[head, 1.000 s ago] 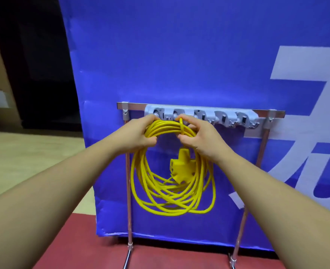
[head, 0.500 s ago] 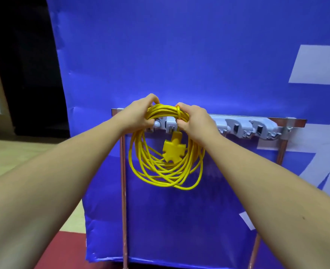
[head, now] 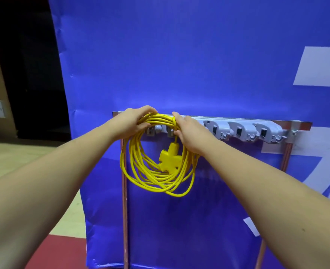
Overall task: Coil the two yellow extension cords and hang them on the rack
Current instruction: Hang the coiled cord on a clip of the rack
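Note:
A coiled yellow extension cord (head: 154, 177) hangs in front of the left end of the grey hook rack (head: 239, 130). Its yellow multi-outlet socket (head: 169, 158) dangles inside the loop. My left hand (head: 135, 121) grips the top of the coil on its left side. My right hand (head: 187, 131) grips the top of the coil on its right side, fingers curled over the strands. The coil's top lies level with the rack's two leftmost hooks, which my hands partly hide. Only one cord is in view.
The rack sits on a metal bar (head: 304, 125) held by two copper posts (head: 124, 220), in front of a blue banner (head: 179, 65). Three grey hooks to the right carry nothing. Below lie a red mat (head: 59, 251) and a light wood floor (head: 10, 156).
Both hands have lifted the coil from below the rack's hooks up to the level of the rack's top edge. The camera has moved closer and the coil hangs higher in front of the banner.

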### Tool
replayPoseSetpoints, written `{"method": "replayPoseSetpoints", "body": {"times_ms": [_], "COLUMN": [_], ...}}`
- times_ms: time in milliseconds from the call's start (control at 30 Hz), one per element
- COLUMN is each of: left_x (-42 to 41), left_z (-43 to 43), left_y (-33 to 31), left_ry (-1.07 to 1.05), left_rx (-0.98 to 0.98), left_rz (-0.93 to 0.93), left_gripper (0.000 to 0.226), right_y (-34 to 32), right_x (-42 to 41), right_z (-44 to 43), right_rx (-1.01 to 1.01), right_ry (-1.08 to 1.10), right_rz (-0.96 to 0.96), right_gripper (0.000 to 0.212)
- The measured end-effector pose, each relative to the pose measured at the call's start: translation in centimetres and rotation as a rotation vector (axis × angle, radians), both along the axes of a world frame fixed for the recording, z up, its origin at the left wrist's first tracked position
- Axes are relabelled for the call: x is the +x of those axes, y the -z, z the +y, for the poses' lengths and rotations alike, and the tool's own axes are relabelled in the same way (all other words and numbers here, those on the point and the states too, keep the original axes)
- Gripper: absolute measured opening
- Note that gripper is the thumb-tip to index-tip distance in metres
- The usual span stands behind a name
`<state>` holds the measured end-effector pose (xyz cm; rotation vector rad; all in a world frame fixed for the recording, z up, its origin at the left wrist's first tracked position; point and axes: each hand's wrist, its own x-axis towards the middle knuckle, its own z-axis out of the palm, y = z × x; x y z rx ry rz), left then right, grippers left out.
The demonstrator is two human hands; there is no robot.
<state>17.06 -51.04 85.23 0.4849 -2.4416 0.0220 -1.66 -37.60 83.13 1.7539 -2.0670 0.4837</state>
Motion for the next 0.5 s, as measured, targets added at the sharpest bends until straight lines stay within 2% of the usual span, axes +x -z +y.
{"method": "replayPoseSetpoints", "body": {"times_ms": [133,200,267,367,500], "left_x": [0.3,0.3,0.5,1.1,0.9], "left_z": [-1.3,-1.2,-0.8,-0.2,-0.2], "left_y": [1.3,1.9,2.3,2.9,3.9], "left_ry": [0.079,0.091,0.086,0.08,0.031], "left_rx": [0.026,0.105,0.092,0.126,0.219], "left_rz": [0.118,0.119,0.096,0.146,0.301], "left_gripper": [0.038,0.043,0.049,0.05,0.027], "right_y": [0.4,0.6,0.5,0.7,1.4], "right_x": [0.4,0.5,0.7,0.9,0.9], "right_z": [0.6,0.9,0.8,0.7,1.3], "right_rx": [0.068,0.042,-0.033,-0.172,-0.367], "right_ry": [-0.002,0.0,0.009,-0.095,-0.147], "right_rz": [0.113,0.089,0.047,-0.12,-0.337], "right_gripper": [0.064,0.062,0.057,0.05,0.026]}}
